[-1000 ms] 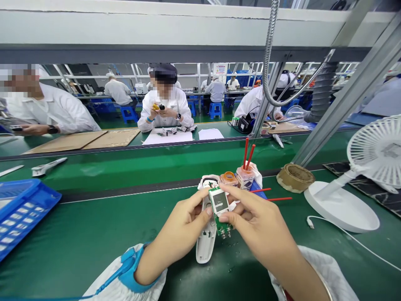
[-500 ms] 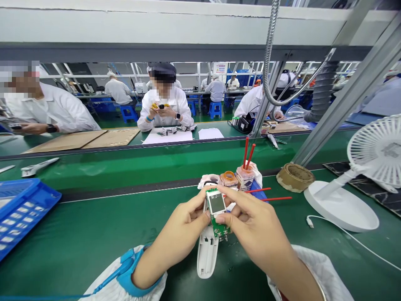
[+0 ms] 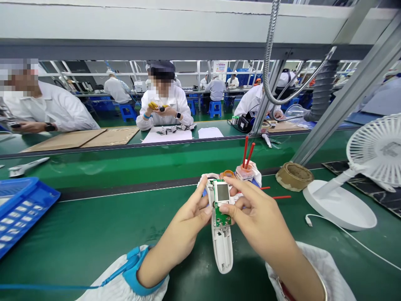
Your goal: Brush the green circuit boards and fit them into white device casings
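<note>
A long white plastic housing half (image 3: pixel 223 256) hangs over the green bench, its inner side facing up and its narrow end toward me. My left hand (image 3: pixel 185 222) is closed on its left edge near the wide end. Over that wide end lies a green circuit board (image 3: pixel 222 218) with a grey display screen (image 3: pixel 223 192) in a white frame. My right hand (image 3: pixel 258 211) pinches the board, thumb on its front below the screen and index finger at the top edge. Whether the board is seated in the housing cannot be told. Around my left wrist is a blue strap (image 3: pixel 135 271) with a cord.
Behind my hands stand pink-and-white bottles (image 3: pixel 244 172) with red sticks. A tape roll (image 3: pixel 294 176), a white fan (image 3: pixel 341 202) and a cable (image 3: pixel 309 222) are at right. A blue basket (image 3: pixel 28 213) is at left. White-coated people sit beyond the green conveyor (image 3: pixel 125 161), where a white housing (image 3: pixel 28 166) lies.
The housing has swung right, lining up under the circuit board. The board has turned more upright and shifted slightly right. On the conveyor, the white housing has moved left.
</note>
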`<state>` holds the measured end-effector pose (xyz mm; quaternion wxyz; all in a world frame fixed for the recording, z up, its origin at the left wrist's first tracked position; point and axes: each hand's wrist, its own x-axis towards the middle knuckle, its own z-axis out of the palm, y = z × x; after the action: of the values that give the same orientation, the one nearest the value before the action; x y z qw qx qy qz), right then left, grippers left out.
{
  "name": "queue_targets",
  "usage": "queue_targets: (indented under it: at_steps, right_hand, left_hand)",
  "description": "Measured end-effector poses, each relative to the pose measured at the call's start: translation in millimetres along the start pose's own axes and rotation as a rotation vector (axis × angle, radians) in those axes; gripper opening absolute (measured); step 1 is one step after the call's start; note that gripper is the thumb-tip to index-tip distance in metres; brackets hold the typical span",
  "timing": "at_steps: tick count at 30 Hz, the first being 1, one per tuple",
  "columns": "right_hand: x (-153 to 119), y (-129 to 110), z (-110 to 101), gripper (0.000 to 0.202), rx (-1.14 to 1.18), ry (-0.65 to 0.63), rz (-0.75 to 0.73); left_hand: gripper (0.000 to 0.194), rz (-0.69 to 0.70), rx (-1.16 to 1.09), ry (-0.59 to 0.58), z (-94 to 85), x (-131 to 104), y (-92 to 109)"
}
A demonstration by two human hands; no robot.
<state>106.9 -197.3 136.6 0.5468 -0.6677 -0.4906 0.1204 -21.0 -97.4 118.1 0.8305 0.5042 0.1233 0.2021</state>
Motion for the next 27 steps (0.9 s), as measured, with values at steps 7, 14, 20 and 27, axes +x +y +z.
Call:
queue_targets:
  at_steps: [7,14,20,27]
  right_hand:
    - [-5.8,0.9,6.8,0.040,-0.179,0.057,-0.103]
    - [-5.0,1.4,7.4,0.034,-0.324,0.065,-0.197]
    - [3.7,0.2,-0.7,0.038,-0.458,-0.009,-0.442]
    - [11.3,4.3,-8.6,0.037,-0.566,-0.131,-0.540]
  left_hand:
    - [0.065,0.010,0.013,0.053,2.7,2.3,2.2]
    - [0.074,0.050,0.068,0.030,1.0,4.3,2.3]
    - [0.070,0.014,0.029,-0.038,-3.2,8.3,6.2]
    - [0.068,-0.040,0.015,-0.048,-4.3,8.2,10.6]
